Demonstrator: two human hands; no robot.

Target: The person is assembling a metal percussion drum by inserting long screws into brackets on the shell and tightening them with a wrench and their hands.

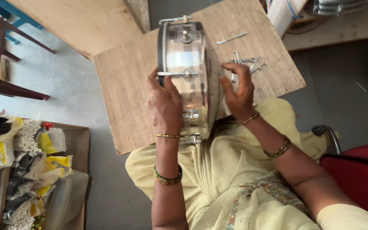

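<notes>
Head view. A small metal drum shell stands on edge on a wooden board that serves as bench across the person's lap. The left hand lies over the near side of the shell, fingers curled onto its rim and steadying it; a tension rod crosses the shell just beyond the fingertips. The right hand is at the shell's right face, fingers narrow and bent toward the rim; whether they pinch anything cannot be told.

Progress, as judged: several lugs and rods already sit on the shell (top, middle, and lower near the wrist). A loose pile of rods and one single rod are unused on the board, so fitting looks partly done.

Surroundings: tray of bagged small parts at left on the floor, dark chair upper left, red seat at right. Nothing blocks the hands; the loose rods lie just beside the right hand.
</notes>
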